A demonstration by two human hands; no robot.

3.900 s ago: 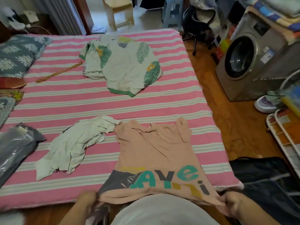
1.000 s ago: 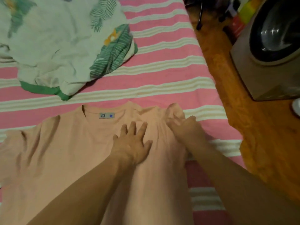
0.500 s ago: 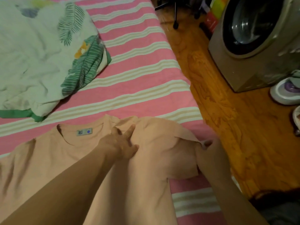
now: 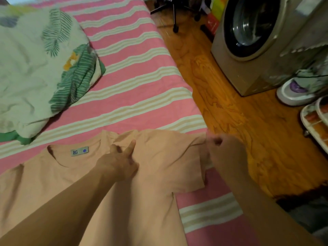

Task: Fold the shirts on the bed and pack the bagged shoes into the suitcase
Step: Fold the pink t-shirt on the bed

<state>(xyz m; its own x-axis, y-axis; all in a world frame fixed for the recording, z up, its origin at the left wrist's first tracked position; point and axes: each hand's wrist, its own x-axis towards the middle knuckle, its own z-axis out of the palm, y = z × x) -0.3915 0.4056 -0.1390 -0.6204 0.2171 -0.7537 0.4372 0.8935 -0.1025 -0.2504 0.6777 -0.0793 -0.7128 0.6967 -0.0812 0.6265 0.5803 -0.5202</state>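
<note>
From the head camera, looking down over the person's arms, a peach T-shirt (image 4: 150, 174) lies spread flat on the pink striped bed (image 4: 138, 82), neck label up, its collar toward the far side. The left hand (image 4: 120, 162) rests on the shirt just right of the collar, its index finger stretched out and pressing the cloth at the shoulder while the other fingers curl under. The right hand (image 4: 225, 153) is at the bed's edge, fingers curled round the tip of the right sleeve (image 4: 188, 166) and drawing it out taut. Farther up the bed a leaf-print shirt (image 4: 39, 68) lies rumpled and unfolded. A washing machine (image 4: 262, 41) stands on the wooden floor (image 4: 230, 112) to the right. A dark shape at the lower right corner may be the suitcase, but I cannot tell; the bagged shoes are not in sight.

The step in hand looks like the first fold of the peach shirt: the left finger marks the fold line, the right hand has the sleeve ready. The next move calls for carrying that sleeve inward across the chest, keeping the pressing finger firm so the crease runs straight, then smoothing it down.
</note>
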